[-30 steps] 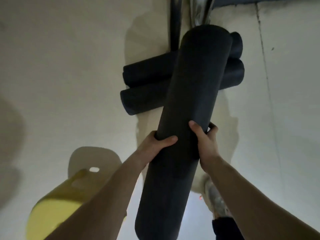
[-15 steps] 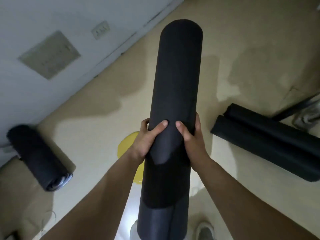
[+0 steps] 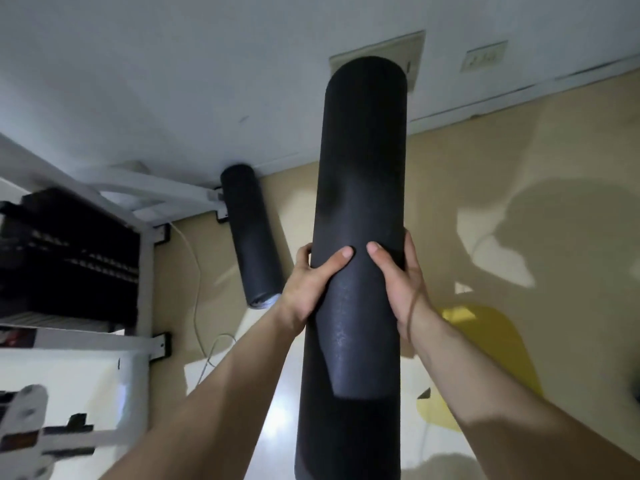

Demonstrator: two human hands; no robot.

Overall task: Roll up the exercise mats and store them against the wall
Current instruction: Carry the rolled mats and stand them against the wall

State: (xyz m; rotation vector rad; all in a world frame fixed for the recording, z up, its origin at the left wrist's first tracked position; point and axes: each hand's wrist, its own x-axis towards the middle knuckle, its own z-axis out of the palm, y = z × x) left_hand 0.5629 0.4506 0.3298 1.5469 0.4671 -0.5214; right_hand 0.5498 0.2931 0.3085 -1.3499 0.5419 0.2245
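Observation:
I hold a rolled black exercise mat [image 3: 360,161] lengthwise in front of me, its far end pointing at the white wall [image 3: 173,81]. My left hand [image 3: 311,282] grips its left side and my right hand [image 3: 398,282] grips its right side, thumbs on top. The mat's loose outer edge shows just below my hands. A second rolled black mat [image 3: 249,233] lies on the beige floor, its far end at the wall's base.
A white metal rack [image 3: 145,271] with dark contents stands at the left, a white cable [image 3: 197,289] trailing beside it. A yellow stool [image 3: 491,344] sits on the floor at the right. A wall outlet [image 3: 483,57] and a vent panel are on the wall ahead.
The view has swung left: the wall and the lone rolled mat now lie ahead, the rack has come into view, and the pair of mats on the right is gone. Both hands keep their grip.

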